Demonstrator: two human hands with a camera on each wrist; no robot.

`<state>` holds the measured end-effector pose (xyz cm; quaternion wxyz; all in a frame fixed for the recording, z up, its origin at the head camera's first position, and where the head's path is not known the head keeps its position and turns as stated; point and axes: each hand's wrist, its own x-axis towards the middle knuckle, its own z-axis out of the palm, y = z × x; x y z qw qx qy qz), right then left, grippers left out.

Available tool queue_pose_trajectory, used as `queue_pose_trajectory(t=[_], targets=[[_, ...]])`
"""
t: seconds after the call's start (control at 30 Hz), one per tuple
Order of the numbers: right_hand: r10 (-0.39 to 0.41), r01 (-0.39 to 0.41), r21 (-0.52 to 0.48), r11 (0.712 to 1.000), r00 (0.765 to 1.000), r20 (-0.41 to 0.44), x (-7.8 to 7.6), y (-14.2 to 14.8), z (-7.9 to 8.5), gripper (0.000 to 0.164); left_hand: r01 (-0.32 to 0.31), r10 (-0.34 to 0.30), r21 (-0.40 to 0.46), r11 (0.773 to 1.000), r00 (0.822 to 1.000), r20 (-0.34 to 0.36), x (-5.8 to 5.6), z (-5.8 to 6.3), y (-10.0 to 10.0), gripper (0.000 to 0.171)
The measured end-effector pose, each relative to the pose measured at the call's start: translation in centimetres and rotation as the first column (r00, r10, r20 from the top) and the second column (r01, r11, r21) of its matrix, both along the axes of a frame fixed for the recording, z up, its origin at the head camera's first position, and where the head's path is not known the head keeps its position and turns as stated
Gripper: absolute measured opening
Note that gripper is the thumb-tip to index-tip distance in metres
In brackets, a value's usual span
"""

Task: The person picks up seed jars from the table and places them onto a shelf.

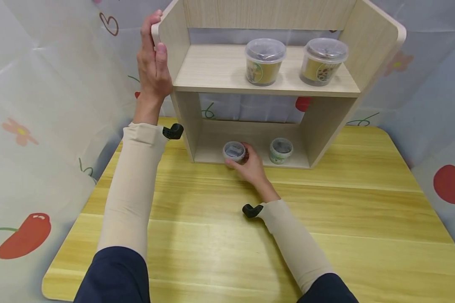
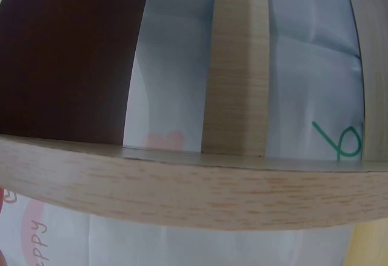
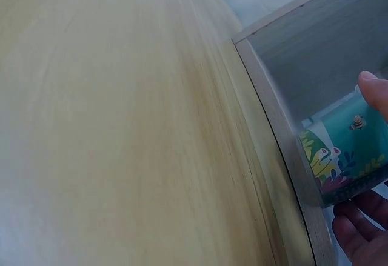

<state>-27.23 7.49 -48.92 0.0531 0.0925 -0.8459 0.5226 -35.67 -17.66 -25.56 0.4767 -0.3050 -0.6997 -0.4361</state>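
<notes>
My right hand (image 1: 252, 166) holds a small clear-lidded tub (image 1: 234, 150) by its sides at the front of the lower shelf. In the right wrist view this tub (image 3: 345, 145) has a teal label with a bee and leaves, the thumb on one side and fingers on the other. A second small tub (image 1: 281, 150) with a greenish label stands to its right. My left hand (image 1: 153, 67) rests with straight fingers against the left side panel (image 1: 174, 38) of the wooden shelf unit; the left wrist view shows the panel's rounded edge (image 2: 182, 196) up close.
Two larger lidded tubs with yellow labels, a left one (image 1: 265, 63) and a right one (image 1: 323, 63), stand on the upper shelf board (image 1: 208, 69). The unit stands at the back of a yellow wood-grain table (image 1: 212, 235). Printed white sheeting (image 1: 60, 84) hangs around it.
</notes>
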Motion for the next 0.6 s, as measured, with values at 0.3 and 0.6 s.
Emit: queue_pose_trajectory(t=[0.3, 0.6], targets=[[-0.023, 0.023, 0.027, 0.999, 1.0, -0.008, -0.7, 0.8, 0.0, 0.077, -0.01, 0.01, -0.001, 1.0, 1.0, 0.005, 0.1, -0.1, -0.1, 0.061], [-0.021, 0.022, 0.017, 1.0, 0.999, -0.035, -1.1, 1.2, -0.1, 0.077, -0.005, 0.005, 0.009, 1.0, 1.0, 0.007, -0.1, -0.2, 0.0, 0.062]])
